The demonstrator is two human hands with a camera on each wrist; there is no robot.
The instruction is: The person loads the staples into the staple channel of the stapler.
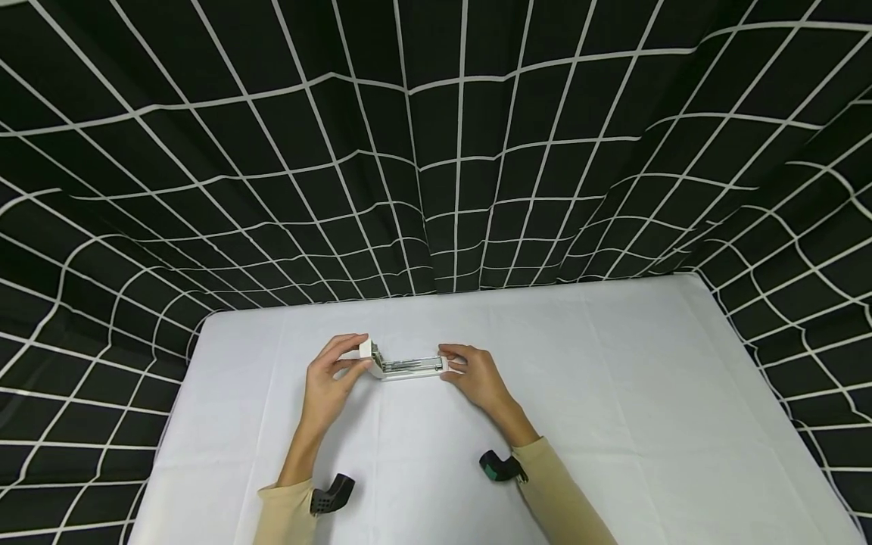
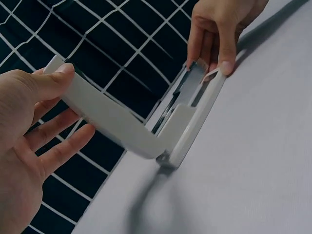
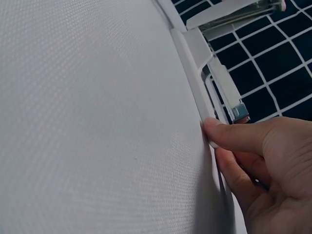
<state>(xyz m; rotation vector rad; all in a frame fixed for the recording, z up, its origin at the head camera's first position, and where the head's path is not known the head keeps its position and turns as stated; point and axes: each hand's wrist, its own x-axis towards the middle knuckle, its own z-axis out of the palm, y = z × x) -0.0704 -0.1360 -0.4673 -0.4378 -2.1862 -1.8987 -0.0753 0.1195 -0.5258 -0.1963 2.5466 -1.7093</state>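
A white stapler (image 1: 412, 372) lies opened at its hinge on the white table, its metal staple channel (image 1: 409, 365) showing. My left hand (image 1: 328, 386) pinches the free end of the raised top arm (image 2: 107, 114) between thumb and fingers; in the left wrist view the lower fingers stretch loosely beneath it. At the opposite end, my right hand (image 1: 482, 377) grips the tip of the base (image 2: 195, 122), thumb on the near side. The right wrist view shows that thumb and fingers (image 3: 234, 175) around the base's end, near the metal channel's tip.
A white cloth covers the table (image 1: 613, 393). Dark curtains with a white grid (image 1: 450, 151) hang behind it and along both sides. Black wrist-worn devices (image 1: 332, 495) sit on both forearms.
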